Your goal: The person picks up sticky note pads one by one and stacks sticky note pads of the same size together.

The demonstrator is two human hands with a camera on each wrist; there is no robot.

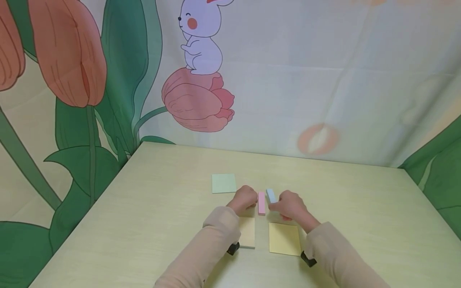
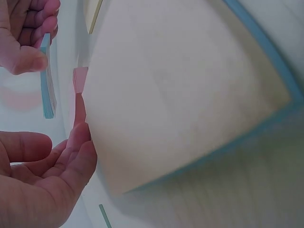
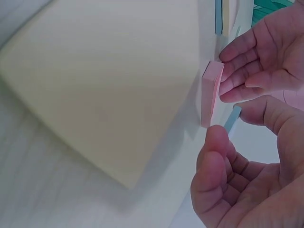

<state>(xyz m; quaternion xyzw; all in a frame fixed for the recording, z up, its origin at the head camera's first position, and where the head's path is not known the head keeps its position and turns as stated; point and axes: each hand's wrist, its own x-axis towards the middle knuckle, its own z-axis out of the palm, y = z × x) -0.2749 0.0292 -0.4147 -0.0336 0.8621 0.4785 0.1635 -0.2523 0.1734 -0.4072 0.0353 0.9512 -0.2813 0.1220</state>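
Observation:
My right hand (image 1: 291, 205) pinches a narrow light-blue sticky-note pad (image 1: 271, 195) between thumb and fingers, with the pad's far end sticking out. Just left of it a narrow pink sticky-note pad (image 1: 261, 204) is on the table. My left hand (image 1: 244, 199) is beside that pink pad on its left. In the right wrist view, the left fingertips (image 3: 225, 76) are right at the pink pad's side, fingers loosely extended and thumb apart. Between the left thumb and fingers nothing shows.
Nearer me are a square cream sticky-note pad (image 1: 247, 233), partly under the left forearm, and a square yellow one (image 1: 284, 239). A pale green square pad (image 1: 223, 183) lies beyond the left hand. A printed cloth (image 1: 266, 100) hangs behind the table (image 1: 162, 200).

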